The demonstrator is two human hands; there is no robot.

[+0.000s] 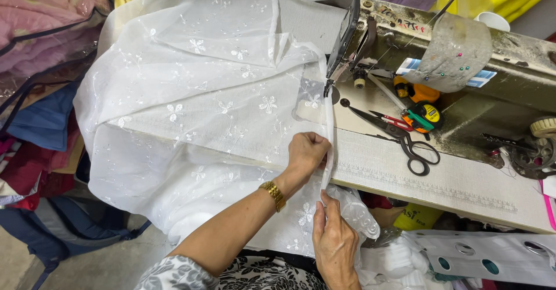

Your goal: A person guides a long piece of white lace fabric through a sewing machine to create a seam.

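Nearest, the right hand (pixel 335 241) pinches the lower end of a narrow white tape (pixel 329 133) in a fingertip grip, while the left hand (pixel 307 154), a gold watch (pixel 273 195) at its wrist, clenches the sheer white fabric (pixel 197 93) and the tape's edge together. The fabric is thin, translucent, embroidered with small flowers, draped in soft folds over the pale worktop (pixel 440 180). Beyond, the tape runs taut under the worn sewing machine (pixel 463 52), beside black-handled scissors (pixel 399 136).

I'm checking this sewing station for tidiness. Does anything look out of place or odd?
Nothing looks damaged or spilled. The scissors lie open on the table beside the tape measure, and the white fabric spills over the table's edge, bunched below both hands.
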